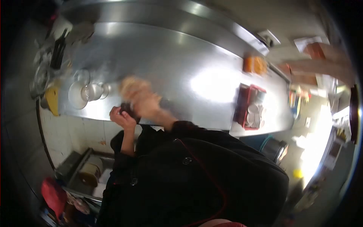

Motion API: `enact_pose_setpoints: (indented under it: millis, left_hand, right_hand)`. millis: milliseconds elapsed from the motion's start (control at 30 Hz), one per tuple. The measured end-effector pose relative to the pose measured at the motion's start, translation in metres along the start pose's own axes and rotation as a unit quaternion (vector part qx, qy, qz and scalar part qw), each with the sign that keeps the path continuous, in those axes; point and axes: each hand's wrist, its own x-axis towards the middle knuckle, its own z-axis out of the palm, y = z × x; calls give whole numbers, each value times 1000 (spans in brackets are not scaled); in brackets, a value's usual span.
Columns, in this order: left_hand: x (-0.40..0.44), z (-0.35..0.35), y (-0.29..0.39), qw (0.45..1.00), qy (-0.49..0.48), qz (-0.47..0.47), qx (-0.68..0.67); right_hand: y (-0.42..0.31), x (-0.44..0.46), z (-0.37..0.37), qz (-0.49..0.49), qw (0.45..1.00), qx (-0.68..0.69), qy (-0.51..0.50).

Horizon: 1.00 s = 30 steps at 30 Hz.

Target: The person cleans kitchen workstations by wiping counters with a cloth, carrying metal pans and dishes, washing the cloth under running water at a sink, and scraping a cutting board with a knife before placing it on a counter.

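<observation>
My left hand (pixel 123 118) is at the near edge of the steel counter (pixel 166 56), its fingers closed round a small dark object (pixel 127 109) whose kind I cannot make out. Just above it and to the right, my right hand (pixel 145 102) reaches across from the right, smeared by motion. A tan blur shows at its far end; whether that is fingers or a held thing is unclear. Clear glassware (pixel 92 92), including what looks like a stemmed glass lying on its side, is on the counter to the left of both hands.
A dark bottle (pixel 58 51) and a yellow object (pixel 52 100) are at the counter's left end. Toward the right sit a red tray (pixel 245 121) with several white cups and an orange container (pixel 255 65). Below left is a metal basin (pixel 77 187).
</observation>
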Motion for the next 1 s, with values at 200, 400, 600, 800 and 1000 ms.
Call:
enact_pose_setpoints:
  millis: [200,400,600,800,1000]
  left_hand:
    - [6,2,5,998,-32,56,-10]
    - [8,2,16,993,-73,94,2]
    - [2,3,15,991,-102,60,67]
    - [-3,10,5,989,-59,63,121]
    - [-3,8,21,985,-69,48,147]
  right_hand:
    - [103,-157,94,83,985,107,108]
    - [191,-230,98,552,750,-32,363]
    - [75,-82,42,100,930,99,341]
    - [195,-70,-60,263,844,248,396]
    - [335,-182,27,482,723,55,492]
